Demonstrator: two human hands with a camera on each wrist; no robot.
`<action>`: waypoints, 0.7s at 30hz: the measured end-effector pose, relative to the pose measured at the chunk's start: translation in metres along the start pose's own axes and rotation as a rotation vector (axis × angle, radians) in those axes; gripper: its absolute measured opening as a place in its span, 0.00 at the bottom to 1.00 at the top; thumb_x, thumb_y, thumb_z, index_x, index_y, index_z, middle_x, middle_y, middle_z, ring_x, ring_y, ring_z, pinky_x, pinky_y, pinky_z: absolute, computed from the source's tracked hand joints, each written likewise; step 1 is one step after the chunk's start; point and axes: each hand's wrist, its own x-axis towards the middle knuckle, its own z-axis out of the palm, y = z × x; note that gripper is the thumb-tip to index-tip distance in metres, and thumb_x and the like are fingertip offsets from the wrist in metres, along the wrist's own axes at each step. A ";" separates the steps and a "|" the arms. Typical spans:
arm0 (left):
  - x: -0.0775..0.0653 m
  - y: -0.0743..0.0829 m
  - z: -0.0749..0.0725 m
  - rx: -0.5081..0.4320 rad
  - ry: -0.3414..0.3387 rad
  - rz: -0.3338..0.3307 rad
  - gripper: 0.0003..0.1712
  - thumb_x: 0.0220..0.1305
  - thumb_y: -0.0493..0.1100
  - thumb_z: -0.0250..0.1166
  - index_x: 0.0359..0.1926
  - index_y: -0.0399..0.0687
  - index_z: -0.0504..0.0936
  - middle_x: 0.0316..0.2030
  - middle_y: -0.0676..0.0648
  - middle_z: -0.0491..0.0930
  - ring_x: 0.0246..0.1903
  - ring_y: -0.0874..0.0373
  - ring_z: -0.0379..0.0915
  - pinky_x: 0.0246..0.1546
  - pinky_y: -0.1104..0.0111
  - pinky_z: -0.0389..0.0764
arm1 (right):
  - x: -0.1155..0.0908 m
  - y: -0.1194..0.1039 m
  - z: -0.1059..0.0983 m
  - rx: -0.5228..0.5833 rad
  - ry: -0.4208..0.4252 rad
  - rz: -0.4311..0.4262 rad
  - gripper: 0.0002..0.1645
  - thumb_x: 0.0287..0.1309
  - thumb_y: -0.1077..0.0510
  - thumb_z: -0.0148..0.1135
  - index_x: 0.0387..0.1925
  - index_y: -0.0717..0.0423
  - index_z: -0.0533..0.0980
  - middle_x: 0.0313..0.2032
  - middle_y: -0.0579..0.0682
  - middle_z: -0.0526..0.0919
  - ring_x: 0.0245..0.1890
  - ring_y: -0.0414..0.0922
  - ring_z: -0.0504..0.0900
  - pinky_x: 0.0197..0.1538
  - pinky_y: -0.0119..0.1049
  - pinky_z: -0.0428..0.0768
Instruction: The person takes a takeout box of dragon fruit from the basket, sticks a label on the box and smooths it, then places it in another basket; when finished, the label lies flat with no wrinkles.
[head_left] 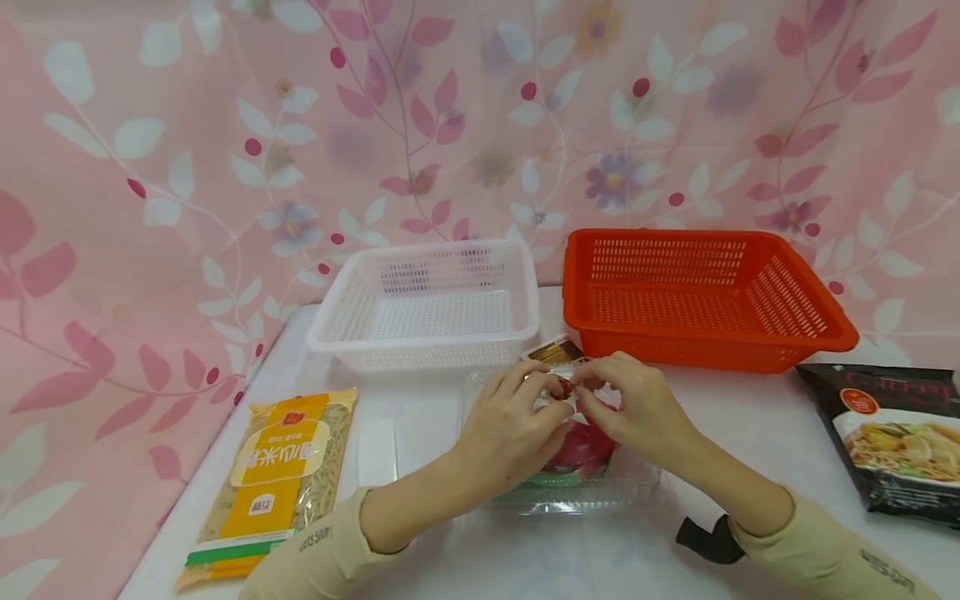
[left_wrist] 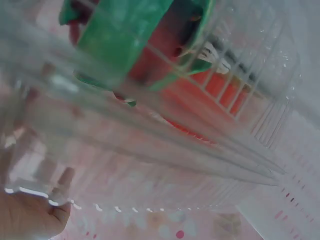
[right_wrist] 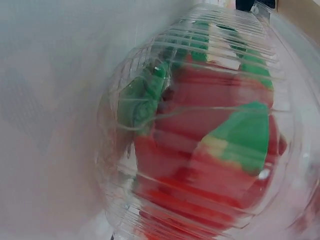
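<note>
Near the middle of the head view, a clear plastic clamshell container (head_left: pixel 551 506) with red-and-green contents (head_left: pixel 588 450) sits on the white-covered bench (head_left: pixel 435 567), directly beneath both hands. Over its far part, the left hand (head_left: pixel 517 425), fingers curled, and the right hand (head_left: pixel 626 404), thumb and forefinger brought together, pinch a small dark red piece (head_left: pixel 564 387) between them; fingers partly cover it. The right wrist view shows the contents through the container's ribbed wall.

Just beyond the container lies a brown printed card (head_left: pixel 557 348). Above it in the frame stand a white plastic basket (head_left: pixel 427 357), left of centre, and an orange-red basket (head_left: pixel 697 348), right of centre. A yellow packet of noodles (head_left: pixel 273 483) lies lower left, with a white strip (head_left: pixel 377 450) beside it. A black noodle packet (head_left: pixel 900 442) rests at the right edge; a black strap (head_left: pixel 705 542) touches the right sleeve (head_left: pixel 817 546). A pink floral curtain (head_left: pixel 480 125) fills the top.
</note>
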 end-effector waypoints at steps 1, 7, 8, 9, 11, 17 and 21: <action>-0.001 0.000 -0.001 0.000 -0.003 -0.003 0.05 0.49 0.45 0.68 0.30 0.54 0.83 0.36 0.51 0.76 0.49 0.52 0.69 0.47 0.64 0.70 | 0.000 0.000 0.000 -0.003 -0.001 0.005 0.12 0.42 0.66 0.69 0.31 0.51 0.79 0.27 0.40 0.78 0.29 0.37 0.76 0.30 0.32 0.76; -0.005 0.000 -0.005 -0.027 -0.041 -0.043 0.02 0.48 0.42 0.67 0.27 0.54 0.83 0.31 0.54 0.78 0.45 0.56 0.70 0.45 0.66 0.67 | 0.001 0.001 0.002 -0.010 -0.010 0.032 0.11 0.43 0.65 0.69 0.30 0.52 0.79 0.26 0.40 0.78 0.27 0.34 0.75 0.29 0.31 0.76; -0.005 0.000 -0.005 -0.024 -0.044 -0.046 0.02 0.48 0.41 0.66 0.27 0.54 0.83 0.30 0.54 0.79 0.44 0.57 0.70 0.44 0.66 0.67 | 0.002 0.001 0.003 -0.012 -0.009 0.030 0.10 0.43 0.66 0.69 0.30 0.52 0.79 0.26 0.39 0.77 0.27 0.34 0.74 0.29 0.31 0.76; -0.006 0.000 -0.005 -0.020 -0.047 -0.049 0.02 0.48 0.41 0.66 0.26 0.54 0.82 0.30 0.54 0.79 0.43 0.57 0.70 0.44 0.66 0.67 | 0.002 0.001 0.003 -0.016 -0.008 0.027 0.10 0.43 0.66 0.69 0.29 0.52 0.79 0.26 0.39 0.77 0.27 0.35 0.74 0.28 0.30 0.76; -0.008 -0.001 -0.005 -0.021 -0.059 -0.057 0.03 0.48 0.40 0.66 0.26 0.53 0.81 0.30 0.54 0.78 0.43 0.57 0.70 0.43 0.66 0.67 | 0.003 0.002 0.004 -0.018 -0.006 0.023 0.10 0.42 0.66 0.69 0.29 0.52 0.78 0.26 0.39 0.76 0.27 0.36 0.74 0.28 0.30 0.76; -0.009 -0.003 -0.004 -0.020 -0.067 -0.060 0.03 0.48 0.40 0.66 0.27 0.53 0.80 0.30 0.53 0.77 0.38 0.57 0.70 0.39 0.68 0.67 | 0.005 0.001 0.005 -0.006 -0.015 0.045 0.09 0.44 0.66 0.69 0.27 0.52 0.78 0.28 0.43 0.74 0.30 0.42 0.77 0.30 0.33 0.77; -0.009 -0.003 -0.003 0.001 -0.041 -0.040 0.01 0.49 0.41 0.65 0.25 0.54 0.80 0.28 0.54 0.77 0.35 0.59 0.70 0.34 0.69 0.66 | 0.008 -0.001 0.004 -0.008 -0.037 0.071 0.08 0.45 0.66 0.68 0.28 0.52 0.78 0.29 0.43 0.76 0.32 0.41 0.77 0.31 0.35 0.77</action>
